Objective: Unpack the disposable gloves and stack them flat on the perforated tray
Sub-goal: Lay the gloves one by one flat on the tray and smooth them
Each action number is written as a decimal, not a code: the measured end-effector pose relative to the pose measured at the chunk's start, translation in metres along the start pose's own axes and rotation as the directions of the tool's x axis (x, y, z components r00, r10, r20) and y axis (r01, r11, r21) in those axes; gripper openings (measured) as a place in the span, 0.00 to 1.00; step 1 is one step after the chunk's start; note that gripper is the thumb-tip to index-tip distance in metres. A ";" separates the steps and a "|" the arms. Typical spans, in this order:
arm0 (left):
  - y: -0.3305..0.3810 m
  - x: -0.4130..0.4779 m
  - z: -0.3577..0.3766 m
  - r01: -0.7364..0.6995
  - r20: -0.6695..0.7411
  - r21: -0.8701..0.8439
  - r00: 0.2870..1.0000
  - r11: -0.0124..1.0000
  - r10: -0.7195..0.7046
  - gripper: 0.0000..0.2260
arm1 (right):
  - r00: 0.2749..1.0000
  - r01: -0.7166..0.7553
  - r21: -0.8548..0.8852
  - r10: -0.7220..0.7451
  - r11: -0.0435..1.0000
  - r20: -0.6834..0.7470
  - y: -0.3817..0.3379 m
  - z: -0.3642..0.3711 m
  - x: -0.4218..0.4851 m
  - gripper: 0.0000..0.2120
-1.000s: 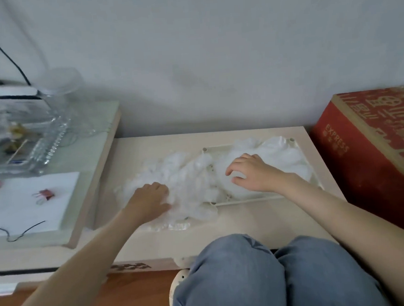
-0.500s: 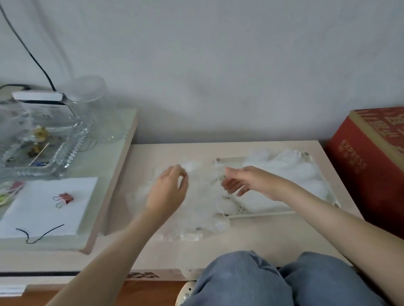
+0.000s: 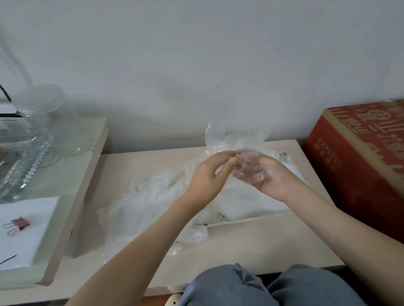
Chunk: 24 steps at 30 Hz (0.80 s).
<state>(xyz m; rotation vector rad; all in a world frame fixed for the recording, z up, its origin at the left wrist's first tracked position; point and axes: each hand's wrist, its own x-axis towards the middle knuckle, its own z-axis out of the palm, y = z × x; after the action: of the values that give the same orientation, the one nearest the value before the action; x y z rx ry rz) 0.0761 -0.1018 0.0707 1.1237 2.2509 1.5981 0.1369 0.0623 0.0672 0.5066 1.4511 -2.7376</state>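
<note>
One clear glove [image 3: 237, 136] is up in both hands, above the perforated tray [image 3: 248, 220]. Left hand [image 3: 207, 178] grip: fingertips pinching the film's edge. Right hand [image 3: 272, 179] grip: palm up, fingers curled around the crumpled part. Best approach, likely: pull the edges apart until cuff and fingers lie straight, then lay it square on the stack [image 3: 254, 201] in the tray. Loose pile [image 3: 147, 199] sits on the surface, left of the tray. Film probably clings, so release slowly.
</note>
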 end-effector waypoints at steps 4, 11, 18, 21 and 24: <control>-0.016 0.020 0.015 0.217 -0.155 -0.008 0.964 0.976 -0.216 0.10 | 0.998 0.013 0.009 -0.012 1.000 -0.064 -0.005 -0.029 -0.003 0.12; -0.062 0.036 0.032 0.560 0.041 0.108 0.823 0.821 -0.567 0.33 | 0.997 -0.035 0.053 0.038 0.998 -0.071 -0.004 -0.070 -0.005 0.15; -0.069 0.052 0.037 0.536 0.246 -0.156 0.835 0.830 -0.492 0.04 | 0.985 -0.113 0.022 0.115 0.993 -0.126 0.003 -0.093 -0.002 0.08; -0.074 0.056 0.038 0.547 0.250 -0.005 0.811 0.837 -0.529 0.04 | 0.978 -0.153 -0.055 0.144 0.987 -0.150 0.002 -0.106 -0.001 0.25; -0.079 0.060 0.040 0.510 0.241 0.098 0.821 0.854 -0.518 0.03 | 0.964 -0.205 -0.157 0.171 0.966 -0.204 -0.002 -0.114 0.003 0.25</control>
<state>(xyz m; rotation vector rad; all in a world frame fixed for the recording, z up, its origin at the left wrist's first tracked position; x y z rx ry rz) 0.0169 -0.0446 0.0031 0.5973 2.1538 1.1292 0.1657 0.1554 0.0084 0.8682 1.5741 -2.4420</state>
